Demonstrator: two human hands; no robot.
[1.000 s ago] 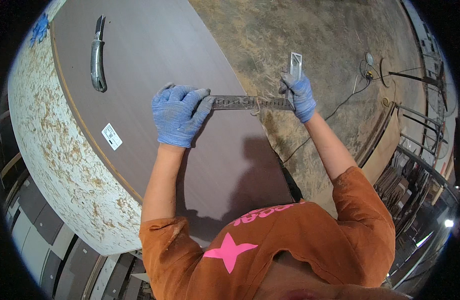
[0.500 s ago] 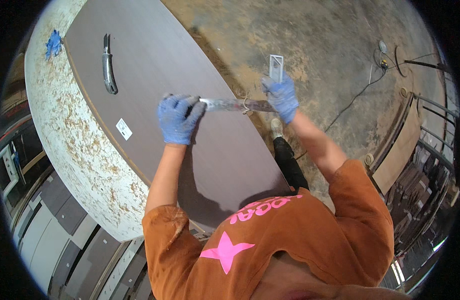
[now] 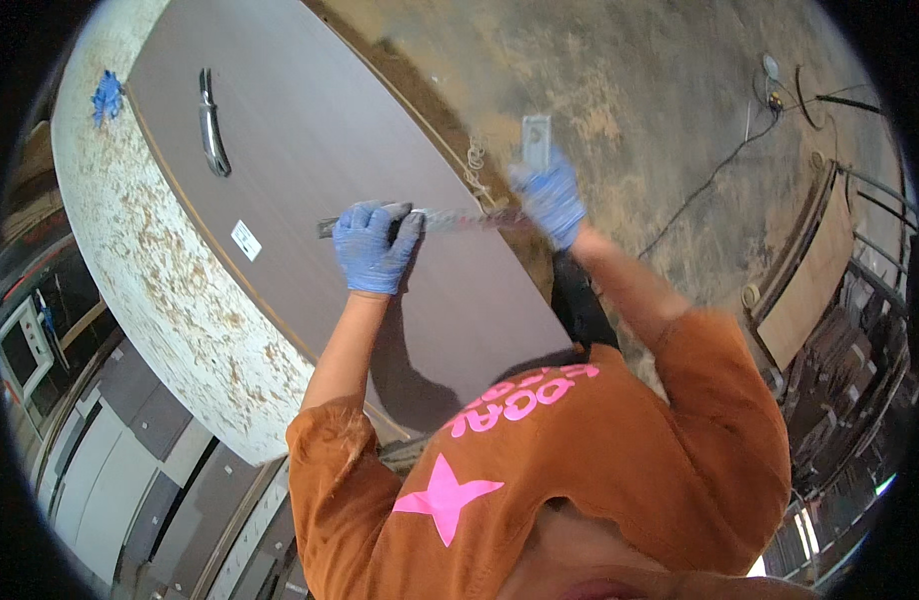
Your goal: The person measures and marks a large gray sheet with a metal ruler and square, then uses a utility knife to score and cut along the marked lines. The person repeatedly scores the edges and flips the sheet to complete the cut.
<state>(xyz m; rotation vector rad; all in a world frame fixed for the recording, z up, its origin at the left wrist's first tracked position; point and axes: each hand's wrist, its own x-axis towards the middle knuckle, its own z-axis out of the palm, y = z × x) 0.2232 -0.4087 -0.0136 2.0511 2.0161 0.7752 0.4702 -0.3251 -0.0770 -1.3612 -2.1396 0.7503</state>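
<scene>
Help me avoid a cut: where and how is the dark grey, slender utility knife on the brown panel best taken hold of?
Probably by the wider handle of the dark grey utility knife, from above and the person's near side. It lies flat on the broad brown panel, its narrow blade pointing away from the person and its handle end toward them.

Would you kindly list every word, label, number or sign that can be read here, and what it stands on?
Orange-brown shirt: partly readable pink lettering above a pink star; I leave its wording unquoted.
White label on the grey-brown panel: too small to read.
Metal square: any markings are too blurred to read.
I can make out no other readable text.
</scene>
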